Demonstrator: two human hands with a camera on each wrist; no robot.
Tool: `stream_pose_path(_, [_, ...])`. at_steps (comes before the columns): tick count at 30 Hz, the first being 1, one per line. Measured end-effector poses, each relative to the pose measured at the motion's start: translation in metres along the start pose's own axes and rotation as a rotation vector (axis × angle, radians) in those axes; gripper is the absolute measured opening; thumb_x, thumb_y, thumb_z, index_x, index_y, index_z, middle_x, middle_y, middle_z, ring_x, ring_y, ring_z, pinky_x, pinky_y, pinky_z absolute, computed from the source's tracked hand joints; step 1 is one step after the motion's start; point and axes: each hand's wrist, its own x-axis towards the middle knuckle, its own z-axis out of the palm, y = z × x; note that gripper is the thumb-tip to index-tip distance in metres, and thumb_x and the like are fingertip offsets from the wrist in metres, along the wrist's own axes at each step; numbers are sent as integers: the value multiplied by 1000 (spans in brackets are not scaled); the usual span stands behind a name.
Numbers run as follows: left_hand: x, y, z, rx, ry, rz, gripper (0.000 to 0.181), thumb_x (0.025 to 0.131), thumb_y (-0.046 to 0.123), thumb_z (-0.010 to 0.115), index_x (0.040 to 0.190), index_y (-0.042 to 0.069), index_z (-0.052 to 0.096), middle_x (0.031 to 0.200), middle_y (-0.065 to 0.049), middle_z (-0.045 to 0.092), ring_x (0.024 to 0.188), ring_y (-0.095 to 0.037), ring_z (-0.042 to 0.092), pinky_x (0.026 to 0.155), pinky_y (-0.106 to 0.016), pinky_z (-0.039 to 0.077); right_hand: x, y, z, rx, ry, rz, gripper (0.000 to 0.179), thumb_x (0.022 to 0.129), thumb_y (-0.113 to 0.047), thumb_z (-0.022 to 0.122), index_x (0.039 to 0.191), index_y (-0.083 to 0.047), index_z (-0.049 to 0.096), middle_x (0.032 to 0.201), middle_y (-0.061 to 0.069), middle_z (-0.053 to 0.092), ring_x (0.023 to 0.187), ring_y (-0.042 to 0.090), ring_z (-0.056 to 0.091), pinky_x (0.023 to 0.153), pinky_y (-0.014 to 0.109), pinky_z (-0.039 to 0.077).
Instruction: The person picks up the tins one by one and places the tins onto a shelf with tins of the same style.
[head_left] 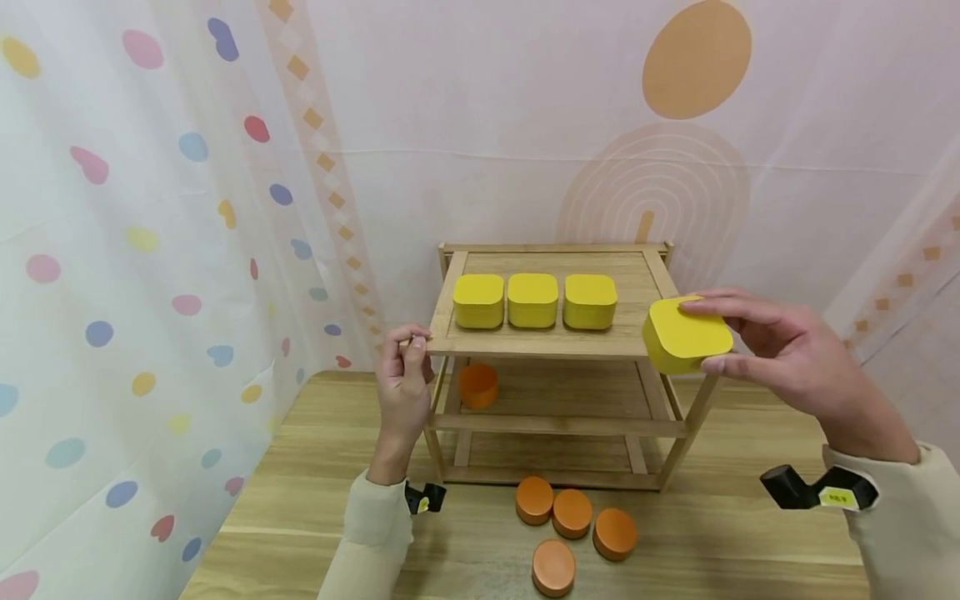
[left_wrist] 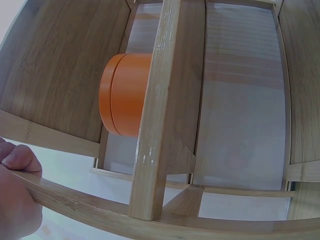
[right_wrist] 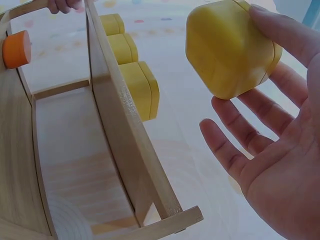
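At the right front corner of the wooden rack (head_left: pixel 517 344): right-hand grip (head_left: pixel 802 354) engaged on a yellow box (head_left: pixel 686 337), thumb on the near side, fingers at the far side; one fingertip stands off the box in the right wrist view.
Held yellow box: raised, apart from the rack in the right wrist view; rounded corners, seam around the side.
Left-hand grip (head_left: pixel 405 375): clasped on the rack at its left front corner, fingers curled.
Sleeves: right sleeve (head_left: pixel 900 517) and left sleeve (head_left: pixel 378 525), pale; a black device at each wrist.
Top shelf (head_left: pixel 630 287): one row of three matching units, namely left box (head_left: pixel 478 302), middle box (head_left: pixel 532 300) and right box (head_left: pixel 590 302), narrow gaps between them.
Middle shelf (head_left: pixel 558 392): round orange container (head_left: pixel 477 386) at the left end.
Bottom shelf (head_left: pixel 547 454): level with the rack's lowest rail, just above the wood-grain surface (head_left: pixel 712 533).
Orange group, on the surface in front of the rack: far-left disc (head_left: pixel 534 502); centre disc (head_left: pixel 572 514), just beside it; right disc (head_left: pixel 615 535), slightly apart; near disc (head_left: pixel 553 568), closest to the person.
Curtain (head_left: pixel 480 100): behind the rack and along the left; coloured spots left, arch motif far right.
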Motion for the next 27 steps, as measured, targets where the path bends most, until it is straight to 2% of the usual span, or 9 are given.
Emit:
stream_pose_path(5, [0, 2, -1, 5, 7, -1, 22, 105, 13, 42, 105, -8, 49, 60, 3, 35, 50, -11, 32, 48, -23, 28, 10, 0, -2, -46, 24, 55, 55, 77, 30, 59, 130, 15, 54, 136, 13, 59, 121, 19, 58, 96, 19, 46])
stream_pose_path(9, [1, 4, -1, -2, 5, -1, 22, 104, 12, 42, 105, -8, 48, 60, 3, 35, 50, -11, 31, 48, -23, 27, 16, -1, -3, -115, 64, 178, 52, 83, 20, 63, 133, 6, 56, 137, 6, 59, 119, 15, 58, 94, 16, 45])
stream_pose_path(14, [1, 3, -2, 2, 6, 3, 21, 104, 11, 42, 105, -8, 49, 60, 0, 34, 50, -11, 31, 48, -23, 28, 25, -1, -1, -269, 134, 353, 49, 90, 3, 67, 137, -10, 59, 137, -2, 58, 99, 14, 61, 73, 19, 48])
stream_pose_path(16, [1, 3, -3, 4, 6, 3, 21, 104, 11, 42, 105, -8, 49, 59, 0, 34, 50, -11, 31, 48, -23, 28, 29, 0, 0, -305, 154, 403, 49, 91, -3, 68, 137, -15, 59, 137, -5, 58, 96, 13, 61, 69, 20, 48])
stream_pose_path(20, [1, 3, -3, 1, 6, 1, 23, 104, 13, 42, 105, -8, 48, 60, 2, 34, 49, -11, 30, 48, -23, 27, 37, 4, 2, -297, 185, 426, 47, 92, -6, 69, 137, -16, 60, 133, -6, 59, 91, 11, 62, 68, 19, 47])
stream_pose_path(23, [1, 3, -3, -7, 8, -1, 24, 104, 15, 43, 105, -9, 48, 60, 3, 34, 49, -11, 30, 47, -23, 27, 42, 10, 3, -256, 208, 391, 45, 91, -5, 69, 134, -13, 62, 127, -5, 62, 83, 11, 59, 63, 18, 45])
stream_pose_path(27, [0, 4, -3, -7, 8, -1, 23, 104, 13, 42, 105, -9, 48, 60, 2, 34, 50, -11, 30, 48, -23, 27, 45, 20, 4, -174, 230, 346, 42, 91, -2, 69, 131, -10, 64, 123, -4, 64, 83, 11, 61, 67, 16, 47])
